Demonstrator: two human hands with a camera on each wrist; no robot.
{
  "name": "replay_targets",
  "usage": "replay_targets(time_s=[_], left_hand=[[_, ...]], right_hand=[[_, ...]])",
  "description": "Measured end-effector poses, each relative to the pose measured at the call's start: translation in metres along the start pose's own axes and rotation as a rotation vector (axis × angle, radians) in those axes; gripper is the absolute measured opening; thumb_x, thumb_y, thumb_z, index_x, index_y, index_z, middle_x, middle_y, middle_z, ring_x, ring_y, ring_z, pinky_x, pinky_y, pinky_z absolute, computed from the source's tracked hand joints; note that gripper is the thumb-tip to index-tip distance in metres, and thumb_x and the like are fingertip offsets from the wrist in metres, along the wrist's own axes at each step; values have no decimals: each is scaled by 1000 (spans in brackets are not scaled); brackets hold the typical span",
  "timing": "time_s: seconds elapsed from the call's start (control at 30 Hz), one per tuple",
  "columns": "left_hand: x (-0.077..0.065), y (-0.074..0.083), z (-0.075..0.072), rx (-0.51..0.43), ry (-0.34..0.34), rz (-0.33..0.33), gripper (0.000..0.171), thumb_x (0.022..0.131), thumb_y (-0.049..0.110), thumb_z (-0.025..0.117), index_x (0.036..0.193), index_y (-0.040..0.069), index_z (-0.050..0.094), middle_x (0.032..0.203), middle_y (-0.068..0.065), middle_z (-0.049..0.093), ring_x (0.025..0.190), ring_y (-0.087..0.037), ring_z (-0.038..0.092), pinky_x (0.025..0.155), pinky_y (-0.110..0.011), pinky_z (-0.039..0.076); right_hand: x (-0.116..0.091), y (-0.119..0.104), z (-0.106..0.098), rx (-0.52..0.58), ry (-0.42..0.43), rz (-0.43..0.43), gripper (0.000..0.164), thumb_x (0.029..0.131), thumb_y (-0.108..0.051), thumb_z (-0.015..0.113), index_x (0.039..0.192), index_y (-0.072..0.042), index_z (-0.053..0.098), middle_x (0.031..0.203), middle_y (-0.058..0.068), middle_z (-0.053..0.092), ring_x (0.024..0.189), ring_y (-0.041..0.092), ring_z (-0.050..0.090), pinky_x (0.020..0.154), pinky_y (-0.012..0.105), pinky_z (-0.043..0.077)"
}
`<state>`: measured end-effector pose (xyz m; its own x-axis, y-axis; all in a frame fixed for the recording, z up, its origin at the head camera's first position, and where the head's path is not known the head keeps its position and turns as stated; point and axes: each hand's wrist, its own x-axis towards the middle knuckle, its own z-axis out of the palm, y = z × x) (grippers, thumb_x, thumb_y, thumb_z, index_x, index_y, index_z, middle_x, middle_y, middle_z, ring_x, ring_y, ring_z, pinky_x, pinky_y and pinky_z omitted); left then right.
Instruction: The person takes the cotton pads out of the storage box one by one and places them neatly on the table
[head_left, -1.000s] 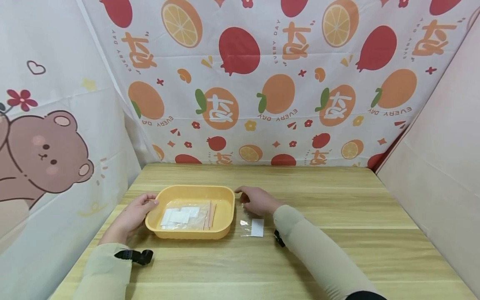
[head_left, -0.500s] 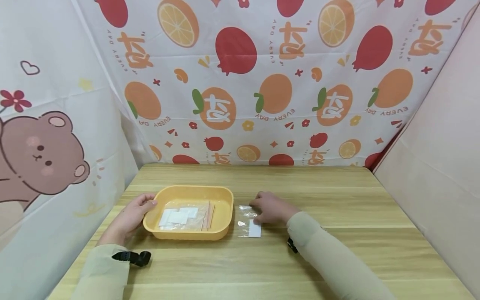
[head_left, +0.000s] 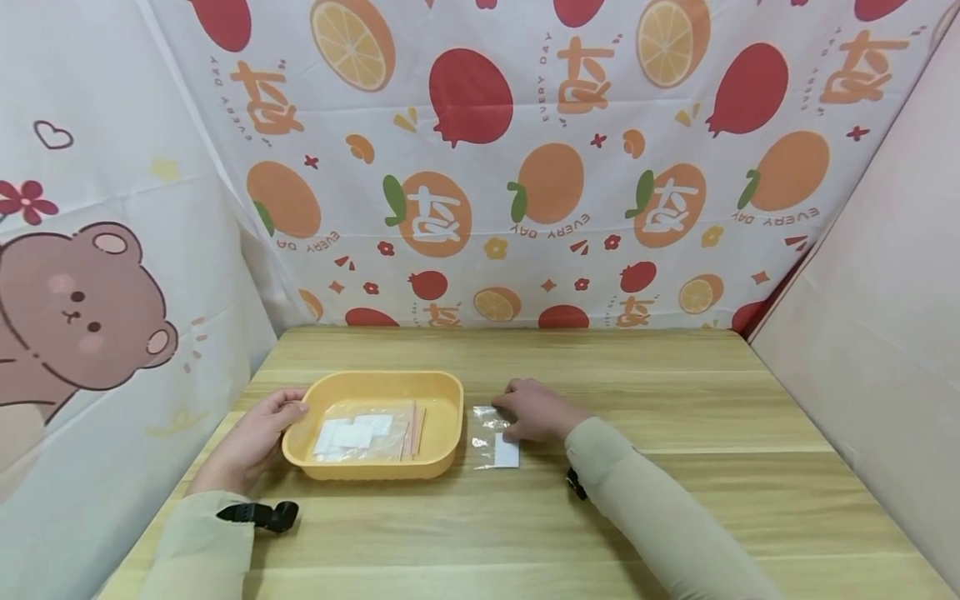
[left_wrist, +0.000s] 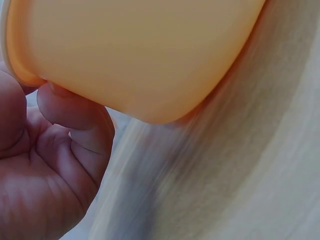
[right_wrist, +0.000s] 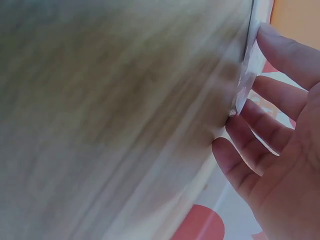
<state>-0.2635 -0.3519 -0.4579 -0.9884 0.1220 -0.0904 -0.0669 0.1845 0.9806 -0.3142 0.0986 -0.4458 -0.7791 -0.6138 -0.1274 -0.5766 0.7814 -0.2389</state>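
Yellow plastic tray (head_left: 370, 472) sits left of centre on the wood-look table (head_left: 675, 475). Head view shows into it: clear bags with white labels (head_left: 351, 435), overlapping, lying flat, plus thin reddish strips (head_left: 414, 429) toward the right end. How many bags, can't tell.

Left wrist cam sees only the tray's smooth outer wall, nothing inside, but gives the grip the head view half hides: left hand (head_left: 255, 435) has fingers curled in, pinching the tray at its rim on the left side.

Clear bag (head_left: 483, 427) with a white label (head_left: 506, 451) lies flat on the table, just right of the tray, apart from it. Right hand (head_left: 542, 411) is at its right side, fingertips touching. Right wrist cam shows those fingers spread and slightly bent, tips down at the bag edge; the bag is nearly edge-on there, label contents unreadable.
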Motion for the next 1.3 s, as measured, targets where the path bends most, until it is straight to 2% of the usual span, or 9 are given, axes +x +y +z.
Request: replay_targets(time_s=[0.23,0.4,0.57,0.77,0.97,1.13,1.3], left_hand=[[0,3,2,16,-1,-11,47,110,18,44,144,-11,30,111,-11,61,88,-15,67,70,-33,60],[-1,2,0,14,0,-5,49,110,20,46,145,-10,29,113,-12,61,91,-15,67,73,-33,60],[-3,1,-1,9,-3,-5,48,109,19,46,144,-10,30,110,-11,62,88,-16,67,71,-33,60],[-1,4,0,2,-5,1,49,109,21,47,144,-10,30,112,-12,61,89,-16,67,72,-33,60],[0,4,1,20,4,-7,48,109,19,46,143,-11,31,112,-12,60,89,-16,67,72,-33,60],[0,4,0,16,1,-4,48,109,19,45,143,-11,30,112,-13,60,89,-16,67,72,-33,60],[2,3,-1,16,0,2,47,109,19,45,142,-12,30,111,-13,61,89,-16,67,72,-33,60]], right_hand=[[0,0,-3,47,2,8,68,87,-35,81,146,-17,55,129,3,56,115,20,52,101,36,46],[-1,-2,-7,132,46,5,64,89,-29,79,145,-13,56,132,6,57,118,23,53,103,40,46],[-3,-6,-19,297,85,12,59,93,-24,75,145,-8,54,134,11,60,119,27,57,103,43,47],[-4,-13,-29,450,103,3,51,94,-23,73,139,-3,59,129,12,66,116,22,61,100,41,49],[-4,-26,-33,586,114,11,44,98,-26,67,137,-7,63,126,5,68,114,14,62,99,36,49],[-3,-36,-37,692,124,20,44,100,-32,63,140,-13,62,129,-1,66,114,13,62,100,39,49],[0,-49,-42,967,120,12,47,105,-28,57,147,-9,52,137,13,61,118,28,63,103,45,48]])
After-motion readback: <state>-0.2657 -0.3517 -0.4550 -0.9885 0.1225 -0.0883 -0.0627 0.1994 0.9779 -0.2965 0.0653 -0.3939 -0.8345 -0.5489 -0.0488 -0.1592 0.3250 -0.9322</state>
